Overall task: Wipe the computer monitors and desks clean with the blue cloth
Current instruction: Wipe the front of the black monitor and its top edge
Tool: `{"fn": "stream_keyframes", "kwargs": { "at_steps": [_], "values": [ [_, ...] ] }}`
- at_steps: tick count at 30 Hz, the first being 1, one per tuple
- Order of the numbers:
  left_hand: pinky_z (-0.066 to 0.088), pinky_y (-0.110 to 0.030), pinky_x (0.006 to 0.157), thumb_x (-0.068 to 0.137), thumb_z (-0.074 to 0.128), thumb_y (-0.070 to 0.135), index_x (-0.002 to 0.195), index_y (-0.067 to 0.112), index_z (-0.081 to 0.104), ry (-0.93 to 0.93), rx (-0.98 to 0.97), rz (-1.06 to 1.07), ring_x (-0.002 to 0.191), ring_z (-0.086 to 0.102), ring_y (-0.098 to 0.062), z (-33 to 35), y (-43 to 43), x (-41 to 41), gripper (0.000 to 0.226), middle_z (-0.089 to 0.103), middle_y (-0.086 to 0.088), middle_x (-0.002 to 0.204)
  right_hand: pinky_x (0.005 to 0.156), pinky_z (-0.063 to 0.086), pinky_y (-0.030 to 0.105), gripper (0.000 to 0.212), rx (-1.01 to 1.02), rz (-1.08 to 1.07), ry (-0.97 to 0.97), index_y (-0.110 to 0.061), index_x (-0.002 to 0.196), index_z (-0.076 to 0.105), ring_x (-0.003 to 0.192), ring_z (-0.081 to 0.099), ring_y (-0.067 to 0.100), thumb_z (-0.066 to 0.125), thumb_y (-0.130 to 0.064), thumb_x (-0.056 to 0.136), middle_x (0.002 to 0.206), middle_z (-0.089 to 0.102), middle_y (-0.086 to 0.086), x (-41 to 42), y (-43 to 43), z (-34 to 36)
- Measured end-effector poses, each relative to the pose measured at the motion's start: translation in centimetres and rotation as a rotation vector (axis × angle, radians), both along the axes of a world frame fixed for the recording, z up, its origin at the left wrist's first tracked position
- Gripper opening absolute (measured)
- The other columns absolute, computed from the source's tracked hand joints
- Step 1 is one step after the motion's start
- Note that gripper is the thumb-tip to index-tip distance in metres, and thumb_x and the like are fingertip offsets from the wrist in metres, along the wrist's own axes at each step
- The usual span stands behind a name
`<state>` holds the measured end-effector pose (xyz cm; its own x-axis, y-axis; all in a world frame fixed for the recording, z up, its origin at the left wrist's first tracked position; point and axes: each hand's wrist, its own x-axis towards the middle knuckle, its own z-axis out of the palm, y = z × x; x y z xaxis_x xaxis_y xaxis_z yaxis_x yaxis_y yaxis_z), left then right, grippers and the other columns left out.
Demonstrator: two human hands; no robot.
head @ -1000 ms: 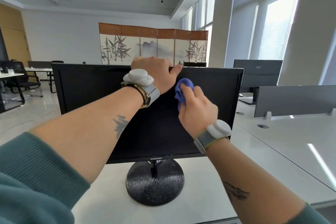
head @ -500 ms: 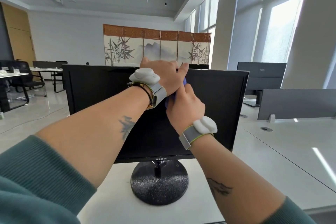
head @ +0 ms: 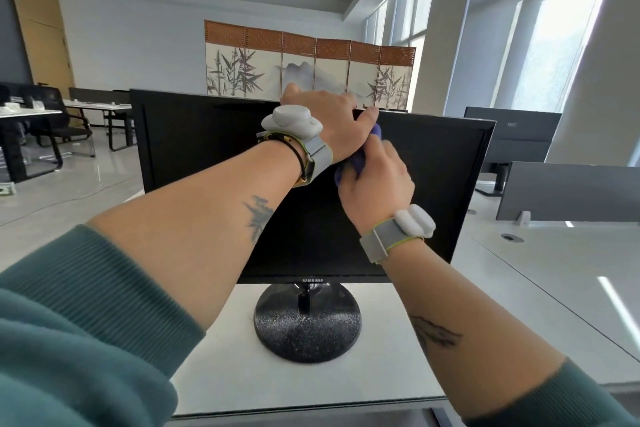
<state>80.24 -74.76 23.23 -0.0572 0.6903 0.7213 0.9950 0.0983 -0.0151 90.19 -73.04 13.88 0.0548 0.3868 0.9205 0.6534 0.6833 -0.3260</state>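
Observation:
A black Samsung monitor [head: 207, 156] stands on a round black base [head: 307, 326] on the white desk [head: 519, 288]. My left hand [head: 329, 121] grips the monitor's top edge near the middle, fingers curled over the back. My right hand [head: 375, 180] holds the bunched blue cloth [head: 360, 159] against the upper middle of the dark screen, just below my left hand. Most of the cloth is hidden under both hands.
A second monitor [head: 512, 135] and a grey desk divider [head: 568, 191] stand on the desk to the right. Round cable holes [head: 512, 237] sit in the desk top. Desks and chairs [head: 52, 125] stand far left, a folding screen [head: 311, 62] behind.
My right hand with the cloth slid left and up across the screen, ending tucked under my left hand. My left hand kept its grip on the top edge.

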Motion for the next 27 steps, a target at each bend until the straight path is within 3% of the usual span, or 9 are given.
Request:
{"fn": "stream_keyframes", "kwargs": {
  "at_steps": [4, 8, 11, 14, 17, 19, 21, 24, 27],
  "values": [
    [0.029, -0.049, 0.095, 0.092, 0.013, 0.067, 0.093, 0.032, 0.045, 0.002, 0.025, -0.027, 0.077, 0.055, -0.026, 0.1, 0.0, 0.0, 0.047, 0.067, 0.0, 0.085, 0.047, 0.043, 0.031, 0.027, 0.039, -0.063, -0.157, -0.018, 0.105, 0.064, 0.058, 0.057, 0.032, 0.055, -0.028, 0.081, 0.085, 0.059, 0.002, 0.7, 0.1, -2.2],
    [0.029, -0.05, 0.096, 0.093, 0.014, 0.067, 0.094, 0.033, 0.045, 0.024, 0.041, -0.022, 0.077, 0.055, -0.027, -0.1, 0.2, -0.1, 0.045, 0.067, 0.0, 0.087, 0.064, 0.038, 0.032, 0.028, -0.14, -0.175, 0.153, -0.024, 0.116, 0.062, 0.088, 0.063, 0.033, 0.056, -0.031, 0.09, 0.102, 0.065, 0.003, 3.5, 1.0, -0.1],
    [0.028, -0.049, 0.097, 0.095, 0.016, 0.066, 0.111, 0.031, 0.057, 0.033, 0.018, 0.011, 0.078, 0.052, -0.026, 0.0, 0.2, 0.0, 0.056, 0.067, -0.001, 0.091, 0.067, 0.034, 0.031, 0.022, -0.228, -0.124, 0.313, -0.02, 0.113, 0.06, 0.095, 0.061, 0.031, 0.056, -0.029, 0.093, 0.104, 0.065, 0.004, 3.1, 1.3, 2.3],
    [0.028, -0.049, 0.098, 0.094, 0.018, 0.065, 0.112, 0.032, 0.057, 0.015, 0.017, 0.008, 0.079, 0.05, -0.025, 0.0, 0.2, -0.1, 0.055, 0.068, -0.002, 0.093, 0.065, 0.033, 0.031, 0.029, -0.116, -0.107, 0.128, -0.019, 0.117, 0.06, 0.09, 0.061, 0.031, 0.058, -0.027, 0.09, 0.105, 0.063, 0.005, 0.9, 0.2, 1.7],
    [0.029, -0.049, 0.096, 0.092, 0.016, 0.067, 0.1, 0.035, 0.053, 0.009, 0.036, -0.026, 0.078, 0.052, -0.025, -0.2, 0.2, -0.1, 0.049, 0.068, 0.002, 0.088, 0.049, 0.04, 0.031, 0.023, 0.058, -0.009, -0.13, -0.013, 0.103, 0.062, 0.062, 0.059, 0.033, 0.06, -0.025, 0.083, 0.088, 0.06, 0.004, 0.1, 0.2, -0.7],
    [0.029, -0.049, 0.096, 0.092, 0.015, 0.068, 0.093, 0.036, 0.043, 0.007, 0.033, -0.034, 0.077, 0.052, -0.025, -0.1, 0.1, -0.1, 0.043, 0.068, 0.001, 0.088, 0.045, 0.046, 0.033, 0.025, 0.076, -0.053, -0.193, -0.017, 0.104, 0.064, 0.058, 0.058, 0.032, 0.056, -0.029, 0.083, 0.086, 0.06, 0.002, 1.3, 0.6, -1.5],
    [0.029, -0.049, 0.096, 0.091, 0.014, 0.069, 0.091, 0.034, 0.039, 0.009, 0.039, -0.031, 0.076, 0.053, -0.026, 0.0, 0.2, -0.3, 0.043, 0.067, 0.001, 0.087, 0.055, 0.05, 0.035, 0.032, 0.022, -0.124, -0.095, -0.022, 0.112, 0.064, 0.071, 0.063, 0.034, 0.053, -0.031, 0.084, 0.095, 0.064, 0.002, 3.2, 1.2, -1.6],
    [0.03, -0.048, 0.095, 0.092, 0.015, 0.068, 0.091, 0.031, 0.042, 0.032, 0.046, -0.02, 0.072, 0.055, -0.026, -0.2, 0.2, 0.0, 0.047, 0.064, 0.002, 0.078, 0.068, 0.04, 0.035, 0.029, -0.182, -0.183, 0.212, -0.02, 0.116, 0.06, 0.092, 0.062, 0.038, 0.057, -0.029, 0.09, 0.104, 0.065, 0.006, 5.7, 2.2, -0.3],
    [0.03, -0.049, 0.097, 0.092, 0.013, 0.069, 0.102, 0.03, 0.054, 0.031, 0.025, -0.006, 0.075, 0.055, -0.026, -0.2, 0.1, 0.3, 0.058, 0.065, 0.001, 0.082, 0.068, 0.035, 0.032, 0.026, -0.196, -0.195, 0.248, -0.017, 0.114, 0.058, 0.094, 0.062, 0.034, 0.056, -0.029, 0.091, 0.105, 0.064, 0.006, 4.5, 1.9, 1.4]
  ]
}}
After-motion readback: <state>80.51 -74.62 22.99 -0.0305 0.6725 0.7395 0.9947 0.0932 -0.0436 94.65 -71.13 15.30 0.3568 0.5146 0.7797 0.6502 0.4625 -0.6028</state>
